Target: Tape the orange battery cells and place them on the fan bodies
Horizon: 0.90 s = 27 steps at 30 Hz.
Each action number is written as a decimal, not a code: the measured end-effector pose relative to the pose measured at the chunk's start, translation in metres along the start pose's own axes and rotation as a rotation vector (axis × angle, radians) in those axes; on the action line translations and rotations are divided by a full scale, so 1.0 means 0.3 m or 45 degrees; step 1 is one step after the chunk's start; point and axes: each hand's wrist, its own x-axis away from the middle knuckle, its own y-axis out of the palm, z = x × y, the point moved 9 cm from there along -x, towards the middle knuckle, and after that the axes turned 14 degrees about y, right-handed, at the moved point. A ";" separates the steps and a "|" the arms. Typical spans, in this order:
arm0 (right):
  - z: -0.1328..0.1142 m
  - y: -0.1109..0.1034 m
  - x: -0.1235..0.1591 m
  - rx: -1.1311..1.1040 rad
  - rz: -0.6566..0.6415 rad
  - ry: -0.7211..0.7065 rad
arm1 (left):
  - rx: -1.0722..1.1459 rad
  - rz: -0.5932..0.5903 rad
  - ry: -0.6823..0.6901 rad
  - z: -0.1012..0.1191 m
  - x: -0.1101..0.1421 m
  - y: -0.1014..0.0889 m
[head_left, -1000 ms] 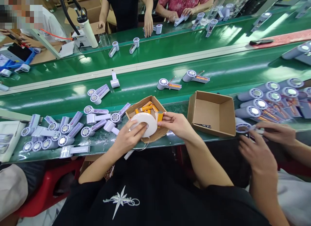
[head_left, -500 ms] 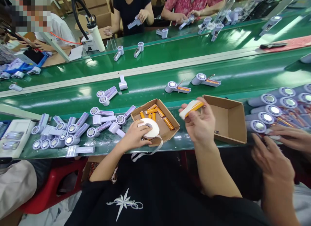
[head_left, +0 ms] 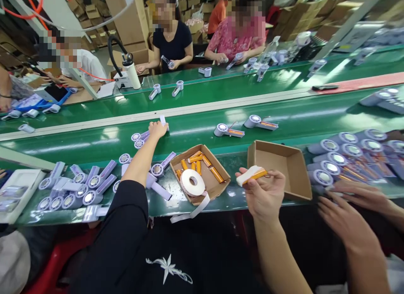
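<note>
My left hand [head_left: 157,128] reaches far out over the green belt [head_left: 284,104] and closes on a small white fan housing [head_left: 163,119]. My right hand [head_left: 263,192] is held up near the table edge, fingers pinched on an orange battery with a white foam strip [head_left: 251,174] stuck to it. Between my arms sits an open cardboard box [head_left: 221,169] with several orange batteries [head_left: 195,158]. A white roll of foam tape [head_left: 192,182] rests on its near corner, its loose end hanging over the edge.
An empty cardboard box [head_left: 279,167] stands right of my right hand. Lilac fan parts [head_left: 85,184] lie in a heap at the left, more fan bodies [head_left: 344,153] at the right. A neighbour's two hands [head_left: 353,209] work at the right. People sit across the far belt.
My left hand let go of the tape roll and stretched out to the fan housing on the belt. My right hand lowered a little with the taped battery. The view tilted upward.
</note>
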 end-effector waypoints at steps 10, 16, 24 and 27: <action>0.143 -0.036 0.104 0.186 -0.171 0.338 | -0.114 -0.371 0.663 0.271 -0.138 0.213; 0.073 0.122 0.032 0.317 -0.360 0.158 | -0.100 -0.402 0.955 0.402 -0.044 0.287; -0.207 0.390 -0.069 0.744 -0.528 -0.409 | 0.108 -0.263 0.954 0.450 -0.062 0.290; -0.216 0.446 -0.195 1.056 -0.419 -0.715 | 0.231 -0.268 0.915 0.443 -0.089 0.281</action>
